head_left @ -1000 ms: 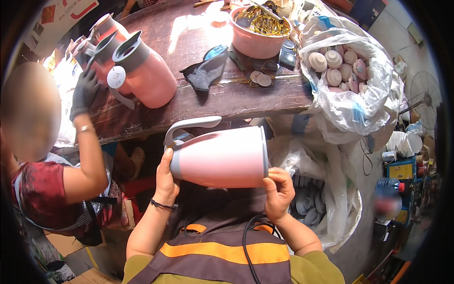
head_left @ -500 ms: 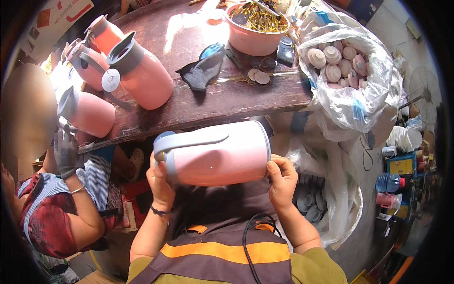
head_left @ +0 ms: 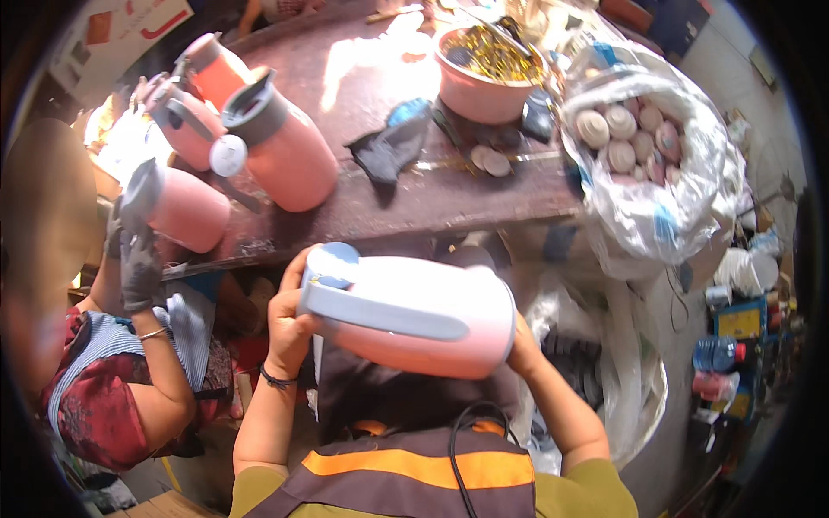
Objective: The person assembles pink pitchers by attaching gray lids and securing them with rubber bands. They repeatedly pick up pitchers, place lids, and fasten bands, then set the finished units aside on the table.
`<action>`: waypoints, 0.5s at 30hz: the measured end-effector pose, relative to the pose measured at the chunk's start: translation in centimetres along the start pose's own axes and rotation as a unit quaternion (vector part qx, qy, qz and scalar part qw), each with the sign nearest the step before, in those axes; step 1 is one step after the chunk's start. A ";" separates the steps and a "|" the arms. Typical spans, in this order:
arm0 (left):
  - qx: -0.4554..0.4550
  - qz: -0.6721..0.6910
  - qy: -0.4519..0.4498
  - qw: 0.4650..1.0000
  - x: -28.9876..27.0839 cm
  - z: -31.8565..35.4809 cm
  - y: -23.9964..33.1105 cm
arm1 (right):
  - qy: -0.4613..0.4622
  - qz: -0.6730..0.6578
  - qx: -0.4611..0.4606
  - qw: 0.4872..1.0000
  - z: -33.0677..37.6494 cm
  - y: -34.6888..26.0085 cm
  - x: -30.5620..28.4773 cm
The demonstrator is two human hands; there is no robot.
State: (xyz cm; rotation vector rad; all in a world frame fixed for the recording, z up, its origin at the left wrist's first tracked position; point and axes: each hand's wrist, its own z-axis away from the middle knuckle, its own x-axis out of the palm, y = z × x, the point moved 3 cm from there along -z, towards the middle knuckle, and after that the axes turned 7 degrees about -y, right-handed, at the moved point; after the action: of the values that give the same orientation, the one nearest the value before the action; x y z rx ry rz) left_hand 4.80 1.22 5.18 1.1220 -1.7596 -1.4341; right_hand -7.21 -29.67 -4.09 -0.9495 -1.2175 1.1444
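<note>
A pink thermos jug with a grey handle lies sideways in the air above my lap, just off the table's near edge. My left hand grips it at the grey top end. At the base end, my right hand holds it, its fingers partly hidden behind the jug. The handle faces me along the near side, lower than the bright upper surface. Several more pink jugs stand at the table's left, the nearest tall one with a round white tag hanging by it.
A pink tub of gold ties stands on the dark table, beside a dark glove. Right of it, a plastic bag holds several round pink lids. At left, a co-worker's gloved hand is by another jug.
The jug in my hands has rolled so its handle turned toward me, and its base end has dipped. My right hand has slid further behind the base. The whole view has shifted slightly.
</note>
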 end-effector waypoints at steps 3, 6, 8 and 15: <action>-0.101 0.008 0.057 0.993 0.0 -1.5 -0.3 | 0.059 0.081 -0.067 0.993 0.2 -2.3 1.3; -0.200 0.303 -0.005 0.932 1.6 -0.6 -1.7 | 0.107 0.294 -0.278 0.908 0.3 -4.0 1.2; -0.193 0.435 -0.033 0.879 1.4 0.5 -2.6 | 0.099 0.374 -0.368 0.846 0.6 -5.7 1.6; -0.122 0.443 0.022 0.888 1.7 -0.6 -1.2 | 0.126 0.502 -0.382 0.765 1.5 -4.7 2.2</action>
State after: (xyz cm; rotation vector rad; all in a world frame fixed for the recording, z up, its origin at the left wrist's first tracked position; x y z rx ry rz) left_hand 4.83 -0.62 4.11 0.1333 -1.6490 -0.9812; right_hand -8.05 -28.53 1.12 -2.5108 -0.9085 1.2141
